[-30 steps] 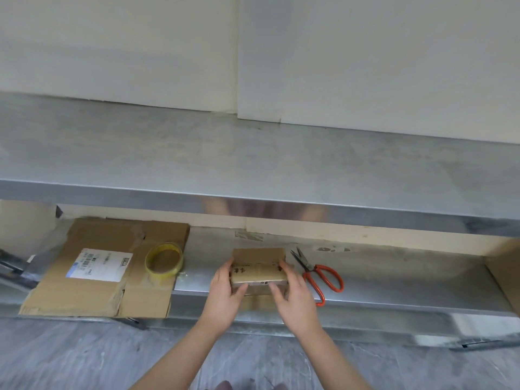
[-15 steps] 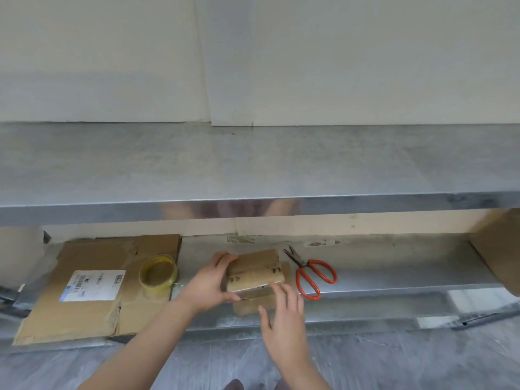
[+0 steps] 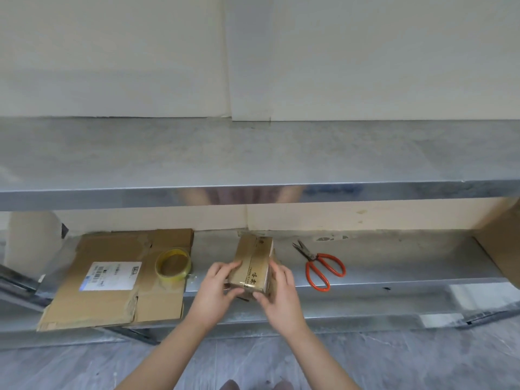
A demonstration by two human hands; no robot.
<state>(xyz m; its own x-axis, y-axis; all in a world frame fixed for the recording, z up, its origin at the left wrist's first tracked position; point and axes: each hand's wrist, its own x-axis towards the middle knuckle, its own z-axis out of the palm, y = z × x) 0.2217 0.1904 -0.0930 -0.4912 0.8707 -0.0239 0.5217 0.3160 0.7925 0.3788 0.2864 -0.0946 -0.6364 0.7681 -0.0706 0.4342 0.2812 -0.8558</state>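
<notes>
A small brown cardboard box (image 3: 253,263) with dark printed characters and a strip of clear tape along its top lies lengthwise on the lower metal shelf (image 3: 394,266). My left hand (image 3: 218,288) grips its near left corner, fingers on top and thumb under the front edge. My right hand (image 3: 280,294) holds the near right side, thumb at the front edge and fingers along the side. Both forearms reach in from below.
A flattened cardboard carton (image 3: 118,277) with a white label lies at the left, a roll of yellowish clear tape (image 3: 173,264) on it. Red-handled scissors (image 3: 320,266) lie right of the box. Another carton (image 3: 501,246) stands at the far right. The upper shelf (image 3: 253,159) overhangs.
The box has been turned from crosswise to lengthwise. My right hand, which was off the box half a second ago, now holds its right side; my left hand moved to the near left corner.
</notes>
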